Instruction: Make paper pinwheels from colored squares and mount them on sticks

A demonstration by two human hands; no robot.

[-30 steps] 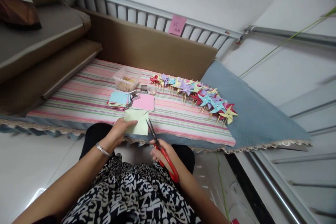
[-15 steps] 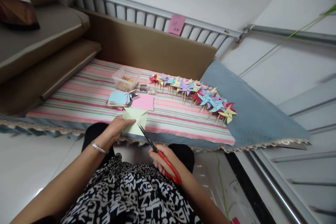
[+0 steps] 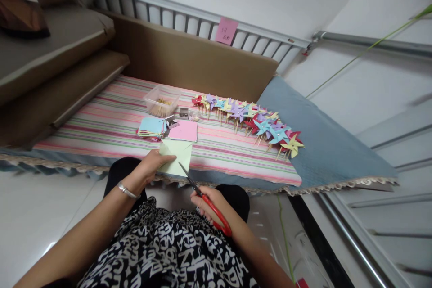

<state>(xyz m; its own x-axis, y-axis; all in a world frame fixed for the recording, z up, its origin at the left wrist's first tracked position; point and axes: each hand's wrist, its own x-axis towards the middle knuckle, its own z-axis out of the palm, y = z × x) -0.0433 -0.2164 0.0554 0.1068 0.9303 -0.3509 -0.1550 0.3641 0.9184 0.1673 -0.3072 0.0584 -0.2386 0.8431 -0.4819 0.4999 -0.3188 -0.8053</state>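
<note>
Paper square (image 3: 181, 152), pale green, is sitting in the left hand (image 3: 152, 162) on the near side of the pink paper (image 3: 183, 130). That hand is pinching its left edge, 1 digit pressing on top. The right hand (image 3: 206, 199) is gripping red-handled scissors (image 3: 216, 210), also nearer than the pink paper; whether their tips are touching the square, I cannot tell. The square is probably handling light and pliable, creasing easily, 1 apparent corner slit leaving it tear-prone. Pinching toward the uncut middle is looking steadiest.
</note>
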